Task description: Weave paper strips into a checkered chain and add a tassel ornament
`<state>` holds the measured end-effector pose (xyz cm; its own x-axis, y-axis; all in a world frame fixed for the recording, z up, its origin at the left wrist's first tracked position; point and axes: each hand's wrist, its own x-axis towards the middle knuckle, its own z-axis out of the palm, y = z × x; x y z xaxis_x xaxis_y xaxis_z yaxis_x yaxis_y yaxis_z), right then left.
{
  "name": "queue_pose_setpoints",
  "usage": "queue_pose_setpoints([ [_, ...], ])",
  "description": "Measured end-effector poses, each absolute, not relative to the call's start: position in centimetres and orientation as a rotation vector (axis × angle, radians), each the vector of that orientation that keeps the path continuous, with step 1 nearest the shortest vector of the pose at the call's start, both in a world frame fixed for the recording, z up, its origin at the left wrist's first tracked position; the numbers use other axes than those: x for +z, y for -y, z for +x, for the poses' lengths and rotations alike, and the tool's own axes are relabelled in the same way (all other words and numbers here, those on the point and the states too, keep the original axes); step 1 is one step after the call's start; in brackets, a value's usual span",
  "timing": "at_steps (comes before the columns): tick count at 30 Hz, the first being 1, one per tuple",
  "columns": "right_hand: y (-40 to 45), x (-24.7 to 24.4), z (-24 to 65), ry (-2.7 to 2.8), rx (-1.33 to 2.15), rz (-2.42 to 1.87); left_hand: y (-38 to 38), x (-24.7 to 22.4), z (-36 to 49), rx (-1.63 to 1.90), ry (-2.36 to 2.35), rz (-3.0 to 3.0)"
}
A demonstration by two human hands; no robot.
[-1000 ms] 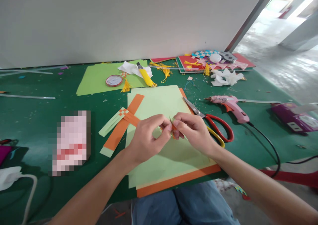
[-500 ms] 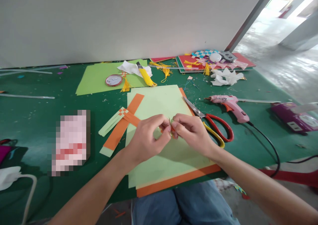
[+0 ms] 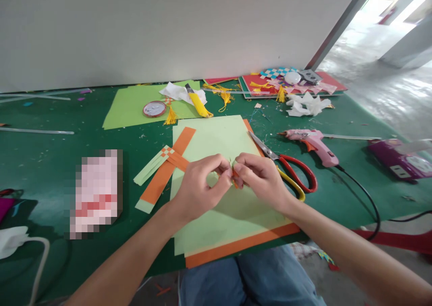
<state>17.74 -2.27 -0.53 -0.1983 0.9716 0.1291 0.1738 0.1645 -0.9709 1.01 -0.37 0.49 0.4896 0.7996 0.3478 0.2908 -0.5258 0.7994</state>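
My left hand (image 3: 206,183) and right hand (image 3: 259,176) pinch orange-and-green paper (image 3: 235,173), likely light, easily creased, best held by its edges.

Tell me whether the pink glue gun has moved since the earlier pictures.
No. Judged against the green table, the pink glue gun lies in the same spot beside the scissors.

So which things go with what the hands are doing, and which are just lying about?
Likely belonging:
held paper piece
woven paper strips (same colours)
pale green sheets
scissors

Likely lying about:
crumpled white paper
purple socket box
clear sticks
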Motion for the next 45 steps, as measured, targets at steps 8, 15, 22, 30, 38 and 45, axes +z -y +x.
queue_pose_setpoints([
  [8, 2.2, -0.8, 17.9, 1.583, 1.154, -1.137, 0.4, 0.6, 1.1, 0.954, -0.907, 2.116],
  [15, 2.3, -0.7, 17.7, 1.587, 1.128, -1.121, 0.5, 0.7, 1.2, 1.009, -0.932, 2.154],
  [22, 2.2, -0.4, 17.7, 1.475, 1.14, -1.126, 0.3, 0.5, 1.0, 1.012, -0.964, 2.03],
  [30, 2.1, 0.0, 17.8, 1.472, 1.131, -1.187, 0.3, 0.7, 0.9, 1.162, -0.981, 2.274],
  [38, 2.1, 0.0, 17.7, 1.461, 1.228, -1.159, -0.3, -0.5, 0.6, 1.403, -0.841, 2.695],
  [45, 2.2, 0.3, 17.6, 1.385, 1.268, -1.131, -0.1, 0.0, 0.7, 1.496, -0.723, 2.698],
])
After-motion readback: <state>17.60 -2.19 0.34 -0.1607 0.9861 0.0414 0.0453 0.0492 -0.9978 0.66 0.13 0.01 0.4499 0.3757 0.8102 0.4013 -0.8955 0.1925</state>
